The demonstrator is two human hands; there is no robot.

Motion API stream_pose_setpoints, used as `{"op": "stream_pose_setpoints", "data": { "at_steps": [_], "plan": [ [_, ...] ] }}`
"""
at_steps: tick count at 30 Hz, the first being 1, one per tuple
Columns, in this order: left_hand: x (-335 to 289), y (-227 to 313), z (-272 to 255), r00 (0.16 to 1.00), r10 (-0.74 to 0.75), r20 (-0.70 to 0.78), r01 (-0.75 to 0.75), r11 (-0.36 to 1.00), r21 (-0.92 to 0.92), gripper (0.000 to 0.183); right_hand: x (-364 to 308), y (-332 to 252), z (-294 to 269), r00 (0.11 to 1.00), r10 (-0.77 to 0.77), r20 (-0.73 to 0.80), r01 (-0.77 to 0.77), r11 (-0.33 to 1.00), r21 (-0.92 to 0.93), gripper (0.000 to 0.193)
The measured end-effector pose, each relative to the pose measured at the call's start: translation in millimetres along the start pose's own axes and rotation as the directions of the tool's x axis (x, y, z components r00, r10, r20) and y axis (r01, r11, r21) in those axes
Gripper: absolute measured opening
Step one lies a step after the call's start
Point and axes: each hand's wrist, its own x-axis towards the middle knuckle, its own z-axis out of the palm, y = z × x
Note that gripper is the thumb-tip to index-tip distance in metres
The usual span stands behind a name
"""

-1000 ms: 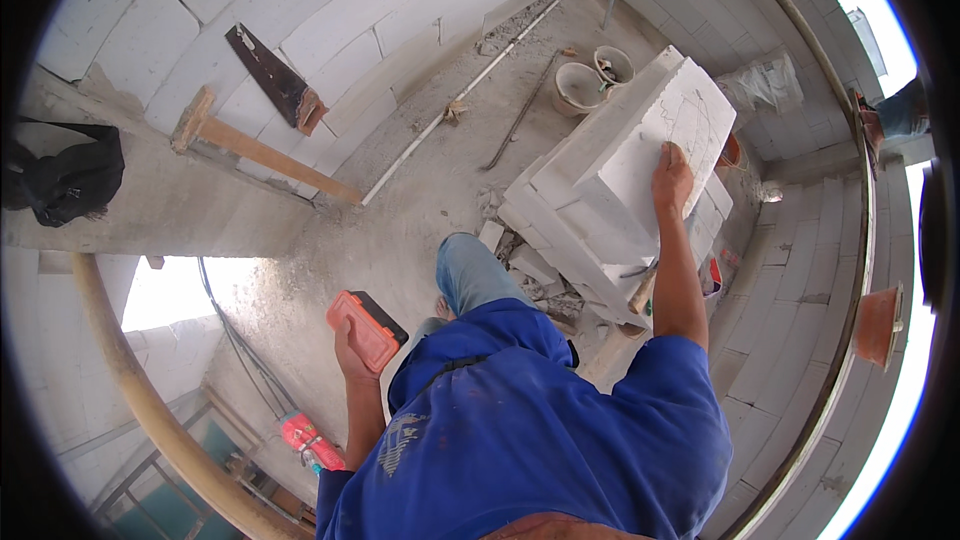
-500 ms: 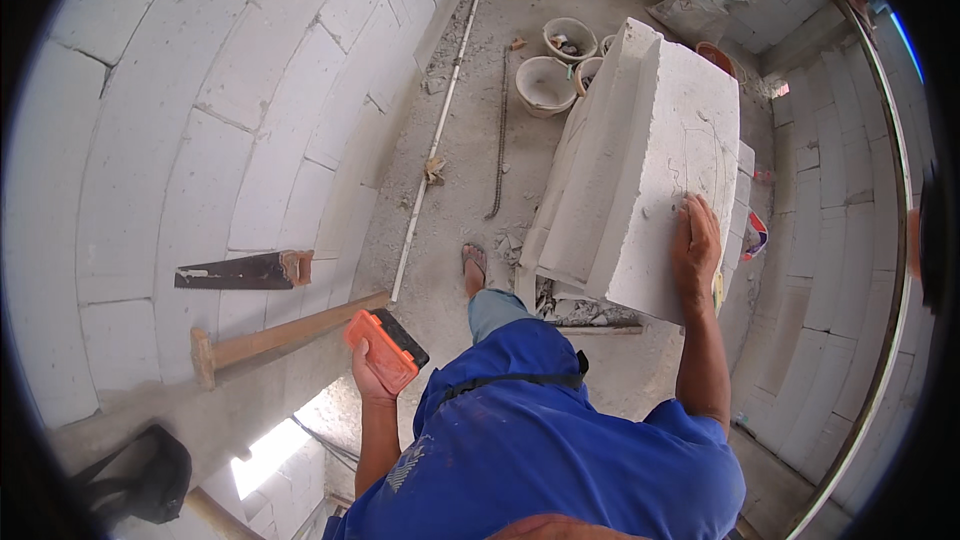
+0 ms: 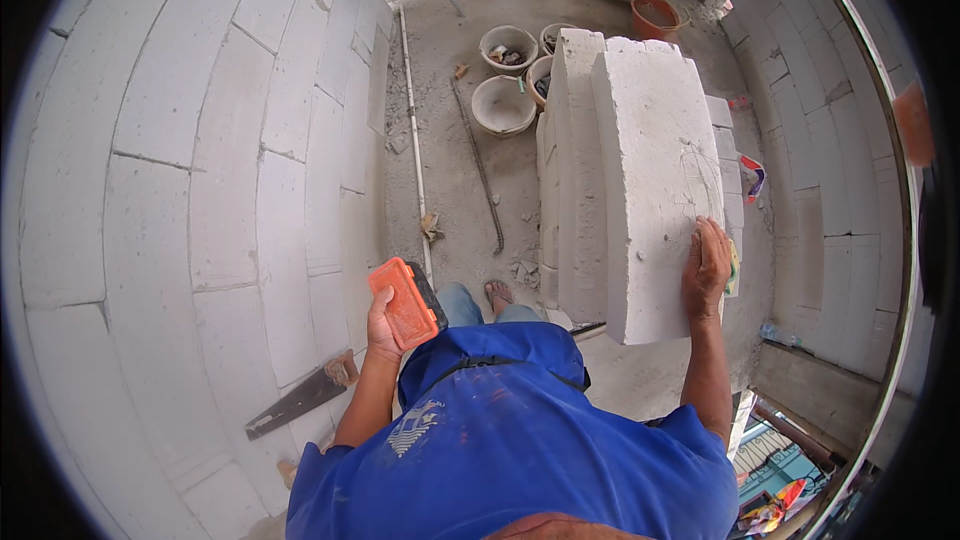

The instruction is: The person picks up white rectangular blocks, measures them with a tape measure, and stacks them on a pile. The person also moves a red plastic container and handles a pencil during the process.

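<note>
In my left hand [image 3: 383, 325] is a small plastic case [image 3: 410, 302] with an orange lid and a black base, held upright at waist height with the thumb across the lid. My right hand [image 3: 708, 265] lies on the near right part of a large white lightweight block [image 3: 655, 170], fingers together and stretched out on its surface, gripping nothing. Faint pencil-like lines curve on the block just ahead of those fingers. The block sits on top of a stack of similar blocks [image 3: 580, 190].
Several buckets [image 3: 503, 106] with rubble stand beyond the stack. A steel rebar [image 3: 478, 165] and a long white pipe [image 3: 412, 130] lie on the dusty floor. A handsaw [image 3: 300, 402] is against the left block wall [image 3: 150, 210]. An orange bucket [image 3: 655, 15] stands far right.
My view has turned and shifted, so the saw now appears lower and the stack more upright. The left hand still holds the case; the right hand stays on the block.
</note>
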Motion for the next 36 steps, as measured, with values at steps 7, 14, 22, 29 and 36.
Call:
{"op": "stream_pose_setpoints", "data": {
  "at_steps": [7, 14, 22, 29, 36],
  "plan": [
    [85, 57, 11, 0.996, -0.065, 0.067, 0.061, 0.996, 0.062, 0.049, 1, 3, 10, 0.973, 0.145, -0.181, -0.163, 0.983, -0.086, 0.018],
    [171, 130, 16, 0.986, -0.151, 0.066, 0.147, 0.987, 0.057, 0.048, 40, -10, 35, 0.761, 0.471, -0.447, -0.457, 0.877, 0.146, 0.026],
    [269, 194, 76, 0.904, -0.353, 0.243, 0.288, 0.920, 0.265, 0.051, 139, -114, 32, 0.547, 0.709, -0.445, -0.372, 0.683, 0.629, 0.033],
    [325, 179, 219, 0.713, -0.524, 0.466, 0.279, 0.821, 0.498, 0.045, 178, -180, 33, 0.517, 0.720, -0.463, -0.205, 0.629, 0.750, 0.032],
    [372, 130, 349, 0.606, -0.623, 0.494, 0.146, 0.697, 0.702, 0.053, 219, -151, 50, 0.459, 0.707, -0.538, -0.042, 0.622, 0.782, 0.032]
  ]
}}
